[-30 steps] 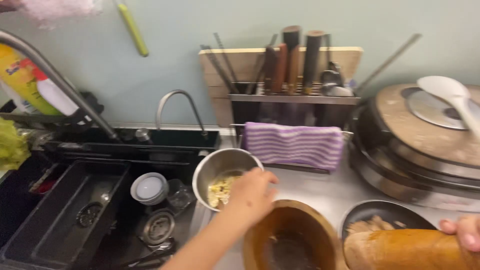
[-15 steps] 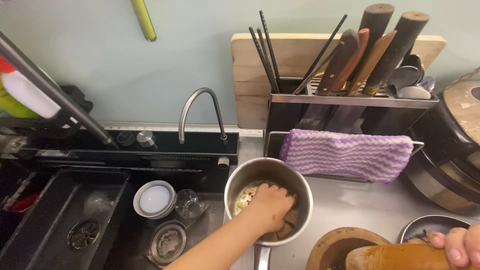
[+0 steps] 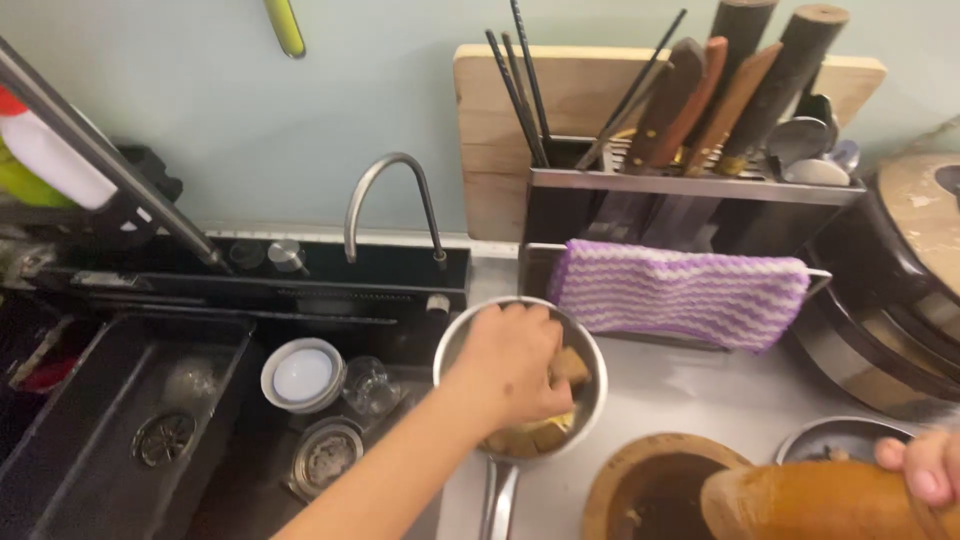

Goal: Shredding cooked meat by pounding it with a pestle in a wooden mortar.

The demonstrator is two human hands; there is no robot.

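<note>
The left hand (image 3: 510,365) is curled closed around brownish chunks (image 3: 566,366) inside the steel saucepan (image 3: 592,400) — set beside the sink (image 3: 90,440) on the desk (image 3: 690,395) — while the right hand (image 3: 925,468) grips the wooden pestle (image 3: 810,500) over the mortar (image 3: 655,490).

Over the past second the left hand (image 3: 510,365) has pushed from the rim down into the steel saucepan (image 3: 590,375), fingers now closed around a brownish chunk (image 3: 568,365). The right hand (image 3: 925,465), at four o'clock, has tilted the wooden pestle (image 3: 810,500) across the mortar (image 3: 640,480).
</note>
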